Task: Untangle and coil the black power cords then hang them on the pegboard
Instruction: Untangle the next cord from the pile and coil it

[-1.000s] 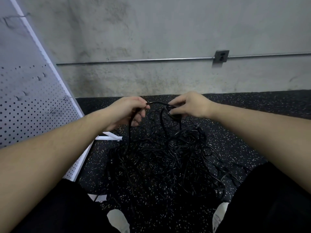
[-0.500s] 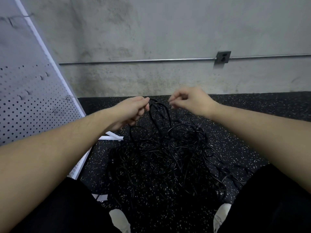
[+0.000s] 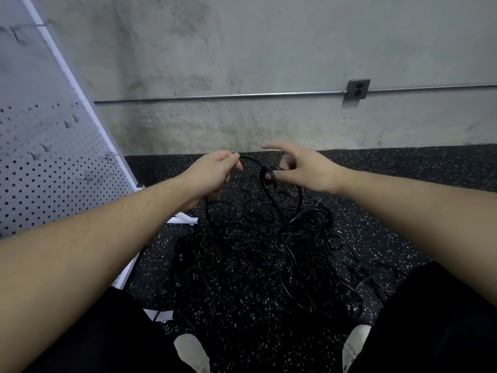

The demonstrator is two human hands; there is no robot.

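A tangled heap of black power cords [image 3: 258, 254] lies on the speckled black floor between my legs. My left hand [image 3: 212, 173] grips one cord, which arches up from the heap and over to the right. My right hand [image 3: 298, 165] pinches the dark plug end of that cord between thumb and a lower finger, while its other fingers are spread. Both hands are raised above the far side of the heap. The white pegboard [image 3: 40, 168] leans at the left with several small metal hooks [image 3: 107, 157] on it.
A concrete wall with a metal conduit [image 3: 215, 96] and a grey outlet box [image 3: 357, 88] stands behind. White pegboard feet [image 3: 183, 219] rest on the floor by the heap. My white shoes [image 3: 192, 351] and black-clad knees fill the bottom.
My right hand has spread its upper fingers and now pinches the plug end lower down. The cord loop between my hands has lifted. My left hand keeps its grip.
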